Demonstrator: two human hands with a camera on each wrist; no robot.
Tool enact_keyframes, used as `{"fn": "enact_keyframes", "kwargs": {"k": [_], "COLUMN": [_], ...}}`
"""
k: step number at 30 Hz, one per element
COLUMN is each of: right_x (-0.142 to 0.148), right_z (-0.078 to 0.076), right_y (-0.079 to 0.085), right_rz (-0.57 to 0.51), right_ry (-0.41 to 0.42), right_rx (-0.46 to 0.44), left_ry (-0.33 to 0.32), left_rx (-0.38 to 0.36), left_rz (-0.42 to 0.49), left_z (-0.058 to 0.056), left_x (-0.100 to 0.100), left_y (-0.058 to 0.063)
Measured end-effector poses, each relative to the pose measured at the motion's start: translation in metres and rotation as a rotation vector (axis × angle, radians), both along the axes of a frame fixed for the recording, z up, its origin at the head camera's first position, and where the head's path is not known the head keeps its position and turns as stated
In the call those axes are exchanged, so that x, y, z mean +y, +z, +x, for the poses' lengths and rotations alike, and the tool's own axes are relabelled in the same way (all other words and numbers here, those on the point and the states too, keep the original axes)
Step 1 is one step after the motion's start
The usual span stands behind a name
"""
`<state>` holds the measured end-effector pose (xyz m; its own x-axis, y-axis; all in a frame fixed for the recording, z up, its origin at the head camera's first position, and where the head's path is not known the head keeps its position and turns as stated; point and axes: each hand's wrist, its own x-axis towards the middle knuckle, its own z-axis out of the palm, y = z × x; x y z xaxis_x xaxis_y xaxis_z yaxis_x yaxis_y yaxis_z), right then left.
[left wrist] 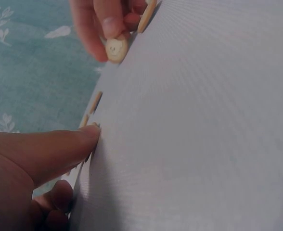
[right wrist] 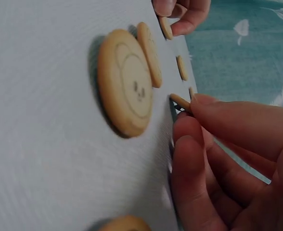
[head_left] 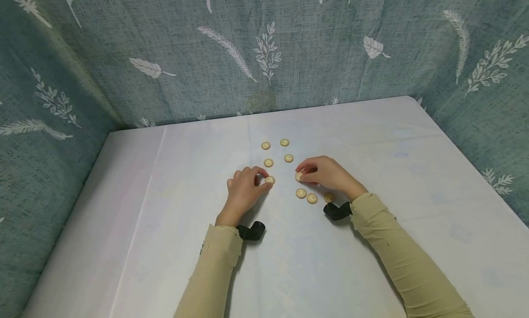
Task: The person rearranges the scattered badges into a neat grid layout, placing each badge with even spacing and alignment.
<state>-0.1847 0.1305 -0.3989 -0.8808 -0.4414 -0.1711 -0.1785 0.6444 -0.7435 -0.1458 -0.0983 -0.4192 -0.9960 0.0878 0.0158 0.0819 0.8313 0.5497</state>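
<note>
My left hand (head_left: 244, 189) pinches a round, pale tan cookie (head_left: 270, 179) between thumb and forefinger, low at the tabletop. In the left wrist view the thumb mostly hides that cookie. My right hand (head_left: 324, 172) holds another cookie (head_left: 299, 176) by its edge between thumb and fingers. This cookie is tilted, with its printed face (left wrist: 115, 48) showing in the left wrist view. Close below the right hand lie two cookies side by side, a nearer one (head_left: 301, 193) and its neighbour (head_left: 312, 198). A little face marks the large cookie (right wrist: 127, 84) in the right wrist view.
Farther back, several cookies lie in two loose columns, among them one at the left (head_left: 266, 145) and one at the right (head_left: 284, 142). One more cookie (head_left: 329, 197) sits under the right wrist, beside its black wrist camera (head_left: 337, 212). A leaf-patterned curtain (head_left: 306, 56) borders the white table (head_left: 186, 171).
</note>
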Motion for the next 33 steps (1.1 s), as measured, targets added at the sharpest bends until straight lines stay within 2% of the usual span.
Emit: {"fn": "enact_keyframes", "kwargs": {"k": [14, 33], "right_x": [0.002, -0.020], "right_z": [-0.003, 0.000], "right_y": [-0.003, 0.001], "right_rz": [0.040, 0.062], "right_ry": [-0.017, -0.053], "right_rx": [0.020, 0.028], "left_ry": [0.004, 0.008], "left_rx": [-0.016, -0.018], "left_rz": [0.000, -0.016], "left_z": [-0.003, -0.001], "left_x": [0.007, -0.001], "left_y": [-0.002, -0.001]}}
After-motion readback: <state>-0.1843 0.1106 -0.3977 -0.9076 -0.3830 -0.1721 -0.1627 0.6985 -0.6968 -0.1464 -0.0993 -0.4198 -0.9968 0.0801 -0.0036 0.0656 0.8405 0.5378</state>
